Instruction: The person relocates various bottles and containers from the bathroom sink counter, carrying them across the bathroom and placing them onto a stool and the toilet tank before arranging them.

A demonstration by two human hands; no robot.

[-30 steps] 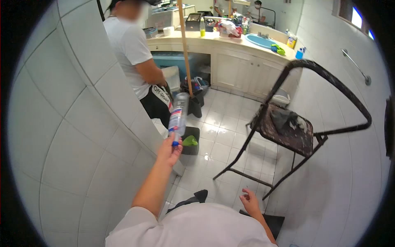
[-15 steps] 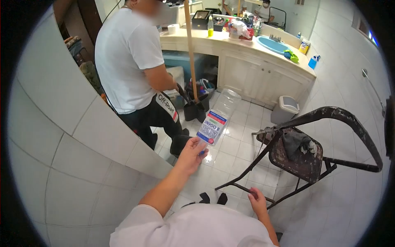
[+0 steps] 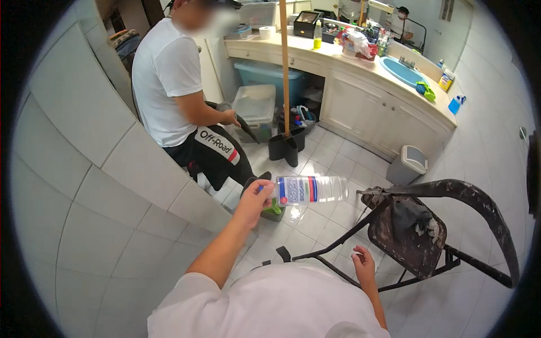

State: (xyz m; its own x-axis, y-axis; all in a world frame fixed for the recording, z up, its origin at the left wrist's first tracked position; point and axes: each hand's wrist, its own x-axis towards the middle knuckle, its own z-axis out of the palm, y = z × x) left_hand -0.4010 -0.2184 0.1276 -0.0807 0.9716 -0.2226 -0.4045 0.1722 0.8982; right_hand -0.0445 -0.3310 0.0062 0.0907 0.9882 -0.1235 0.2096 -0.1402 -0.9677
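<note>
My left hand point(image 3: 255, 204) is closed around the neck end of a clear plastic bottle point(image 3: 313, 190), which has a blue, white and red label. The bottle lies nearly level in the air, its base to the right, and looks empty. Below my left hand is a dark bin point(image 3: 275, 213) with something green in it, partly hidden. My right hand point(image 3: 363, 263) hangs low with nothing in it, fingers loosely curled and apart, near the legs of a paint-spattered metal chair point(image 3: 406, 248). A grey cloth point(image 3: 410, 217) lies on the chair seat.
On the left, beside a tiled wall point(image 3: 129, 152), a person point(image 3: 169, 73) in a white shirt holds a dark, flat object point(image 3: 247, 128). A wooden pole point(image 3: 285, 73) rises from a black container point(image 3: 283, 149). Ahead are a sink counter point(image 3: 338, 59) and a grey bin point(image 3: 407, 164).
My left hand has turned the bottle from slanting upward to nearly level. The other person's dark object has moved away from the black container. My view has shifted, and my right hand stays low.
</note>
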